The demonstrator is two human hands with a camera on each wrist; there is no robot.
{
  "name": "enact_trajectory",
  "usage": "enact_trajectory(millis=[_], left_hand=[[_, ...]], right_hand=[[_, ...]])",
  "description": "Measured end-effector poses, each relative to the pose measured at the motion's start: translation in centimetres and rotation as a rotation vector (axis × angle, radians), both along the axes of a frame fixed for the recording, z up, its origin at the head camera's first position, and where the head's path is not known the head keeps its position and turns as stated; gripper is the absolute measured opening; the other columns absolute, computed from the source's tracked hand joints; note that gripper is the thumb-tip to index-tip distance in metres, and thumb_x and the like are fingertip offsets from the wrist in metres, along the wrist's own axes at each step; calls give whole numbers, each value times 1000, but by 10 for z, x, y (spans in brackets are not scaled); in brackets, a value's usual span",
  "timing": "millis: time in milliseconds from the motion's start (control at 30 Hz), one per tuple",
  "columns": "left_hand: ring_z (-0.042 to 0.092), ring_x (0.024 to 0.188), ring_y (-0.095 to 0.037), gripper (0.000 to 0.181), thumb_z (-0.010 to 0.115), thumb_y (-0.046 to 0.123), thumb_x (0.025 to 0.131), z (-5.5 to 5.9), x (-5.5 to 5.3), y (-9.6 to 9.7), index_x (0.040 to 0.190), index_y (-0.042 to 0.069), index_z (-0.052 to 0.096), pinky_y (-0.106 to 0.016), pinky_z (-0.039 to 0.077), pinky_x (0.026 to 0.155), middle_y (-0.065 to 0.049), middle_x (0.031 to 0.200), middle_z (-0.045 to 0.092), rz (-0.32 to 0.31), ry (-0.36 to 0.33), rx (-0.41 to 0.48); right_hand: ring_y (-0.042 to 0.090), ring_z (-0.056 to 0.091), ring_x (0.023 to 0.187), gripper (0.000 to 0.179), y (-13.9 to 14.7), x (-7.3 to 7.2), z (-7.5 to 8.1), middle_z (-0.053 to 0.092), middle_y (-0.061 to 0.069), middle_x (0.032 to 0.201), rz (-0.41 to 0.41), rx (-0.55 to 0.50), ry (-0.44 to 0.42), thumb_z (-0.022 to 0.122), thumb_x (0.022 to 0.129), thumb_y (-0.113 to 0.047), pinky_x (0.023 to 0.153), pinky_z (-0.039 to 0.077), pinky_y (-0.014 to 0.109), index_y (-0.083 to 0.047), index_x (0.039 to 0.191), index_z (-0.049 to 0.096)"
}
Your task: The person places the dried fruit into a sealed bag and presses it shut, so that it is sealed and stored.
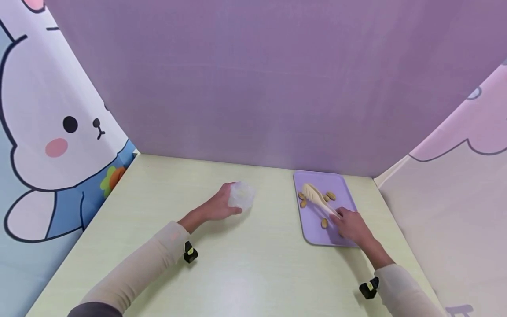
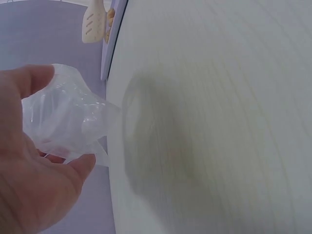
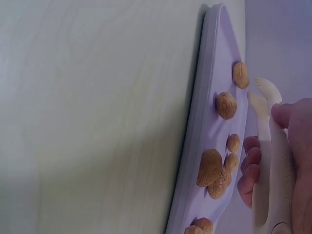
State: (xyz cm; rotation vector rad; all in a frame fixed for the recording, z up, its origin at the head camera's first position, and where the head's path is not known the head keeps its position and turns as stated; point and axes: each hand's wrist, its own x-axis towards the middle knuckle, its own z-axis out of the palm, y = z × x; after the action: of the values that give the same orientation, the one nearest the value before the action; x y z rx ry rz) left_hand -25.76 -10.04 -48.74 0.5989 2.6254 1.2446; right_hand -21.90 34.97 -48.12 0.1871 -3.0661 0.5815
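Note:
In the head view my left hand holds a crumpled, translucent plastic bag over the middle of the table. The left wrist view shows the bag between thumb and fingers, with its loose edge hanging toward the tabletop. My right hand grips cream plastic tongs above a purple tray. Seen from the right wrist, the two tips of the tongs stand a little apart with nothing between them. Several tan, wrinkled nuts lie scattered on the tray beneath.
The pale tabletop carries the tray at its right side, near the back edge. A purple backdrop rises behind the table. Printed cloth walls stand left and right, the left one with a cartoon rabbit.

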Motion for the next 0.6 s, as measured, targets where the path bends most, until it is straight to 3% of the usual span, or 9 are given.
enact_trajectory(millis=[167,333,600], left_hand=[[41,138,-37,88,69,29,92,-1,0,-1,157,-2,18,-55,35,116,-25,155,31,-7,-24,40],[41,134,-35,87,69,26,94,0,-1,-1,157,-3,17,-53,36,115,-25,152,33,-27,-47,116],[44,135,-37,91,72,26,91,0,-1,-2,158,-2,18,-54,39,114,-26,154,33,-22,-22,70]], right_hand=[[20,57,70,34,-4,1,1,67,7,79,-1,-6,-10,59,101,-29,62,44,33,2,112,68],[19,56,69,33,-5,0,1,67,6,78,1,-6,-12,60,100,-28,61,44,33,2,111,67],[22,59,71,34,-6,-1,-3,68,9,82,20,34,8,61,100,-27,62,46,36,4,112,67]])
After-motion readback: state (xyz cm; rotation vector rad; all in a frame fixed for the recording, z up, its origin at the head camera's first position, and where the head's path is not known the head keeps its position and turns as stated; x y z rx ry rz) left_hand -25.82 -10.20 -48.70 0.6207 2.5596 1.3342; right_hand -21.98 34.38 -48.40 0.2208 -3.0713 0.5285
